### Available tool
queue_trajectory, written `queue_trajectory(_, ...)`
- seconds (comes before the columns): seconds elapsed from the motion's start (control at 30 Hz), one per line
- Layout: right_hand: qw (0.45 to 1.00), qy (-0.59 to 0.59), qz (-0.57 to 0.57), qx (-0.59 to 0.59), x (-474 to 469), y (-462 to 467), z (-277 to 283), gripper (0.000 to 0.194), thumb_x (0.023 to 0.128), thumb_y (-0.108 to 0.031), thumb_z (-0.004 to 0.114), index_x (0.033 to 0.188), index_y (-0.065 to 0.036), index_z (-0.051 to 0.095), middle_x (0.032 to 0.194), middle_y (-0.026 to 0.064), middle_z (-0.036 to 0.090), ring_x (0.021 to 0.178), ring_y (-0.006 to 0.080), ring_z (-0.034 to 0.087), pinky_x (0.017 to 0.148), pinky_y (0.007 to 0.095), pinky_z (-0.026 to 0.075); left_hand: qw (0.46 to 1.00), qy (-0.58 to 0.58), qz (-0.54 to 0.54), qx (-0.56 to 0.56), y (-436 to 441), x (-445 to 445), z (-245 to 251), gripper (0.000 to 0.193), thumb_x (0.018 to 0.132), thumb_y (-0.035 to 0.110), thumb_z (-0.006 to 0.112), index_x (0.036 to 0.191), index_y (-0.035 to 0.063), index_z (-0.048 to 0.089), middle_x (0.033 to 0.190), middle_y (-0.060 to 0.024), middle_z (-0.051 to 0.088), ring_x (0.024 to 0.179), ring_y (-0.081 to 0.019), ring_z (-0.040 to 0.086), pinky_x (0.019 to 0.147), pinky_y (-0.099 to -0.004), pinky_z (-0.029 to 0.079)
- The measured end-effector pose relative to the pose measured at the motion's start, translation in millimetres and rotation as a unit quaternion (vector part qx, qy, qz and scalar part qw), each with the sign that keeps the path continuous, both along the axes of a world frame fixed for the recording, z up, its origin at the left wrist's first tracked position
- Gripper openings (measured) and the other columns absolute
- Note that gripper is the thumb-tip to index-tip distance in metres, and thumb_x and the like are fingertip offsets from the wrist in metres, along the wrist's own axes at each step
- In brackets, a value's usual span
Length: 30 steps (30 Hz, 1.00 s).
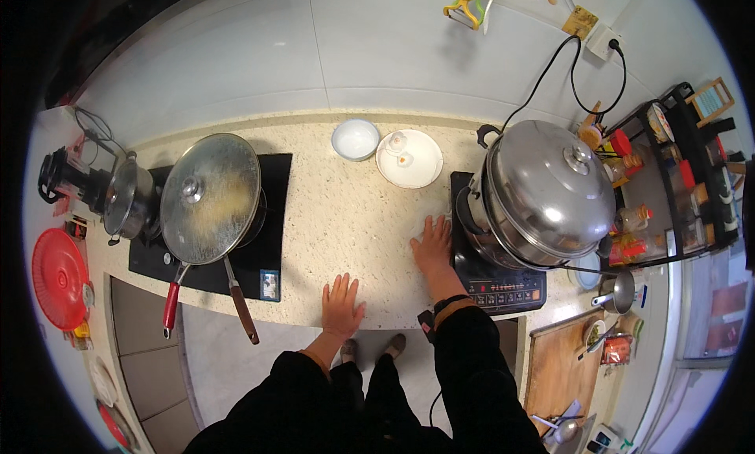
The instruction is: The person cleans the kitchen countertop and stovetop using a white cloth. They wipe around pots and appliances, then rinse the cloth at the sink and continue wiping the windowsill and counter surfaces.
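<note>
My left hand (342,306) lies palm down at the front edge of the speckled countertop (342,230), holding nothing. Farther in, my right hand (432,244) rests flat with fingers spread, just left of an induction cooker (501,297). A pale patch shows around its fingertips; I cannot tell whether it is a cloth. On the cooker stands a large steel steamer pot (545,188) with a domed lid. Beyond both hands, near the wall, are a small white bowl (355,139) and a flower-patterned plate (409,162).
At left, a glass-lidded pan (212,197) stands on a black hob (273,218), two handles jutting forward. A lidded pot (127,197) and red plastic basin (59,279) are beyond. At right are a spice rack (675,176), small saucepan (619,292), cutting board (560,365) and power cord (540,79).
</note>
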State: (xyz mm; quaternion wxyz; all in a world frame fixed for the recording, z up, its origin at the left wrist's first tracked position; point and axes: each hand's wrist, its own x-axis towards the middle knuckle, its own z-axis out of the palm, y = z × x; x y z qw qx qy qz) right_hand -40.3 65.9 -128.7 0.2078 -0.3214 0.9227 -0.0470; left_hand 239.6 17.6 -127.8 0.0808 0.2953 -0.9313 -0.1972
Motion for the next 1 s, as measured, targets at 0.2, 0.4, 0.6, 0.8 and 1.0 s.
queue_trajectory(0.2,0.998,-0.026,-0.019,-0.048,-20.9,-15.8,-1.1,0.078,0.094,-0.039,0.054,0.152,-0.012,0.010,0.158,0.0172,-0.003,0.145,0.0374,-0.001,0.115,0.0523,0.015,1.000,-0.020,0.002,0.007,-1.2,0.7,-0.8,0.062,0.084,0.034,0.059,0.138,0.0071,0.043,0.148,-0.0170,0.034,0.139,-0.0346,0.028,0.112,-0.0541,0.017)
queue_trajectory(0.4,0.999,-0.008,-0.001,-0.042,6.2,4.4,0.2,0.080,0.094,-0.041,0.052,0.153,-0.011,0.006,0.158,0.0185,-0.004,0.145,0.0389,-0.002,0.114,0.0542,0.015,1.000,-0.002,-0.003,-0.019,0.1,1.1,-2.4,0.061,0.085,0.033,0.059,0.137,0.0061,0.044,0.148,-0.0175,0.035,0.139,-0.0347,0.029,0.112,-0.0551,0.018)
queue_trajectory(0.6,0.999,0.005,-0.006,-0.044,54.3,41.9,-3.9,0.079,0.095,-0.041,0.050,0.153,-0.009,0.006,0.158,0.0195,-0.003,0.145,0.0389,0.000,0.113,0.0543,0.015,0.999,0.034,-0.002,-0.027,1.3,4.4,-11.6,0.058,0.085,0.030,0.059,0.136,0.0049,0.046,0.147,-0.0185,0.036,0.138,-0.0358,0.030,0.111,-0.0557,0.018)
queue_trajectory(0.8,0.995,0.051,-0.014,-0.090,105.2,102.9,-6.0,0.077,0.092,-0.036,0.056,0.150,-0.006,0.016,0.157,0.0194,0.007,0.144,0.0379,0.009,0.115,0.0498,0.015,0.999,0.042,-0.006,-0.016,1.8,6.2,-15.8,0.057,0.087,0.027,0.058,0.137,0.0042,0.045,0.148,-0.0189,0.035,0.140,-0.0352,0.027,0.114,-0.0538,0.014)
queue_trajectory(1.0,0.983,0.078,-0.046,-0.161,145.2,169.6,-11.5,0.061,0.089,-0.022,0.059,0.142,-0.002,0.036,0.148,0.0148,0.032,0.138,0.0367,0.027,0.110,0.0472,0.027,1.000,0.013,-0.008,-0.015,3.0,6.6,-14.3,0.060,0.088,0.027,0.056,0.141,0.0053,0.040,0.151,-0.0173,0.031,0.141,-0.0334,0.023,0.115,-0.0526,0.012)
